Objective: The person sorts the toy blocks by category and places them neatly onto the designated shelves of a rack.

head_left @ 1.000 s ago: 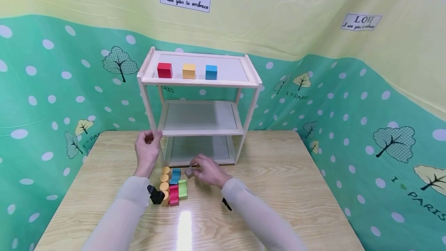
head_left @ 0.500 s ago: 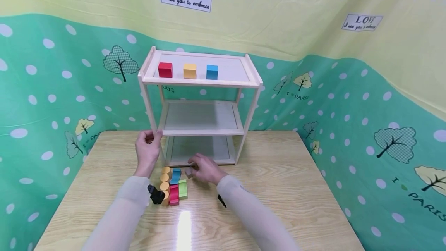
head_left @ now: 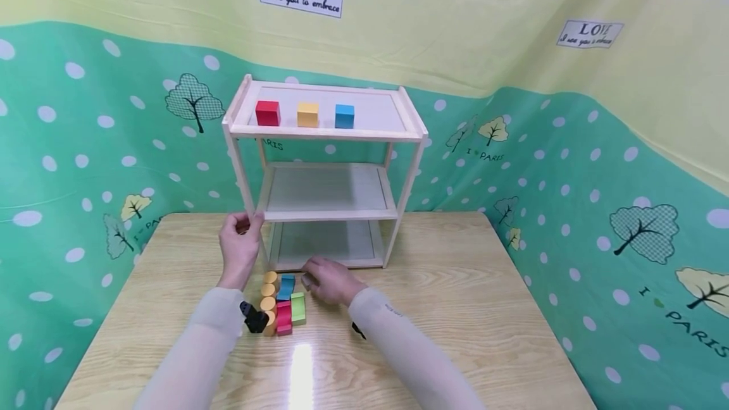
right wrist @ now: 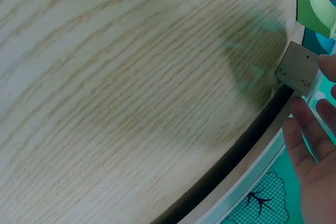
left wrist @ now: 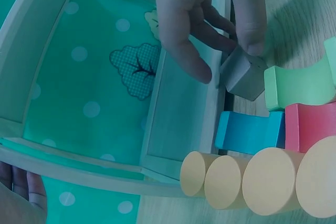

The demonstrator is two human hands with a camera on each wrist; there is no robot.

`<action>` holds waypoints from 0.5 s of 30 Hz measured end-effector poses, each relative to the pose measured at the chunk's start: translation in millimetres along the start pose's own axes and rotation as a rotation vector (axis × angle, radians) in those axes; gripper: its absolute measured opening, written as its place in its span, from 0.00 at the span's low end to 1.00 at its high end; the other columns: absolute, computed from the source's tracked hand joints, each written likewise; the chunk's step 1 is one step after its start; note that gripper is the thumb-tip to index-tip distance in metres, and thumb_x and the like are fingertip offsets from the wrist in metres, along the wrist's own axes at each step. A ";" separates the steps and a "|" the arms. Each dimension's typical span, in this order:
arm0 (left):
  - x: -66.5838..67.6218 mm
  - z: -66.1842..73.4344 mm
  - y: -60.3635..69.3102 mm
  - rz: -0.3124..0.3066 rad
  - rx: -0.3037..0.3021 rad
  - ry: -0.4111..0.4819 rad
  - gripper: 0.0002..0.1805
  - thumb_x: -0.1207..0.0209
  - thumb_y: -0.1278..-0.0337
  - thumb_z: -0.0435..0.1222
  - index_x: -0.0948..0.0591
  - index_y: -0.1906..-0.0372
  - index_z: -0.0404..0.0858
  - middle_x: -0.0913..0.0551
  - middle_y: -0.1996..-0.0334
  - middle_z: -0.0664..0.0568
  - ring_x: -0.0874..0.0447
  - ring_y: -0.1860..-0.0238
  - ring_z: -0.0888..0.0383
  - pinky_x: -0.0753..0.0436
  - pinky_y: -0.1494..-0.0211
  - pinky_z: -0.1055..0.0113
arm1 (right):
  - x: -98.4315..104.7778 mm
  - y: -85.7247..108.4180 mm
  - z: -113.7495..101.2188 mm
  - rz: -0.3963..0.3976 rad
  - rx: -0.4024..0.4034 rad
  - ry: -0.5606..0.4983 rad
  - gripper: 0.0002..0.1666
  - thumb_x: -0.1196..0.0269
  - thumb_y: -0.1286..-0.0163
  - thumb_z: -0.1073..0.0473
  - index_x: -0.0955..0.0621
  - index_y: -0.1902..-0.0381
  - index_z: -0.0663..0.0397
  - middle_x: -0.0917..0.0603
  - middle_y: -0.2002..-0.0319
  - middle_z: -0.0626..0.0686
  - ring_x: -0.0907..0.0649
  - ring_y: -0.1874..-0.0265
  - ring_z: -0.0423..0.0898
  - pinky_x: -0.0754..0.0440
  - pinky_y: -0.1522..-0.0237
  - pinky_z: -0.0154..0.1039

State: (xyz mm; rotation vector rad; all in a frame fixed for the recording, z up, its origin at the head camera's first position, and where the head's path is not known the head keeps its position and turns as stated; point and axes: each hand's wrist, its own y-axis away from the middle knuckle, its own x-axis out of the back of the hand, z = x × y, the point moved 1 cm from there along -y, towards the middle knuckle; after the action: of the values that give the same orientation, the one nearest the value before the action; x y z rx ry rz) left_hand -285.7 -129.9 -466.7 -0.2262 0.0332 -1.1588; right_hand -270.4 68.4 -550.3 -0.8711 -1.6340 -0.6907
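Observation:
My right hand [head_left: 333, 280] pinches a small grey wooden block [left wrist: 244, 77] between thumb and fingers. The block sits low, slightly turned, by the front edge of the bottom shelf. Just left of it lies a blue block with a curved hollow [head_left: 286, 286]. Matching green [head_left: 298, 309] and red [head_left: 283, 318] blocks lie nearer the person. Several orange-yellow cylinders [left wrist: 270, 179] stand in a row on the left. My left hand [head_left: 239, 245] grips the left front post of the white wooden shelf [head_left: 330, 214], level with its middle board. Part of the grey block is hidden behind the right fingers.
On the shelf's top board sit a red cube [head_left: 267, 113], a yellow cube [head_left: 308, 114] and a blue cube [head_left: 344, 116]. The wood-grain table [head_left: 455, 309] extends on both sides. A patterned green and yellow cloth [head_left: 512, 144] hangs behind and to the right.
The right hand has shifted a little to the left with the grey block, closer to the blue hollowed block. The left hand stays on the post.

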 end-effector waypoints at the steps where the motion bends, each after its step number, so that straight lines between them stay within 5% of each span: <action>1: 0.0 0.2 0.1 0.000 -0.001 -0.001 0.23 0.41 0.38 0.50 0.24 0.53 0.33 0.24 0.62 0.51 0.27 0.62 0.60 0.27 0.62 0.71 | -0.6 0.3 -0.3 0.003 0.005 0.003 0.19 0.39 0.32 0.52 0.24 0.43 0.43 0.24 0.48 0.43 0.23 0.51 0.39 0.25 0.46 0.35; 15: 0.4 -0.8 -0.1 -0.004 -0.021 0.017 0.23 0.41 0.39 0.49 0.24 0.54 0.32 0.24 0.63 0.51 0.27 0.61 0.56 0.28 0.61 0.70 | -11.2 3.4 1.7 -0.005 -0.006 -0.030 0.19 0.38 0.33 0.54 0.23 0.44 0.43 0.24 0.47 0.42 0.23 0.50 0.37 0.25 0.47 0.32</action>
State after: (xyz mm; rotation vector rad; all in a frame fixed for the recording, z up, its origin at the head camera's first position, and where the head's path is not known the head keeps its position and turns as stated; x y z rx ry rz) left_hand -285.7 -130.5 -467.4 -0.2351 0.0595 -1.1649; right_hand -267.2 69.5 -561.6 -0.8855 -1.6626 -0.6894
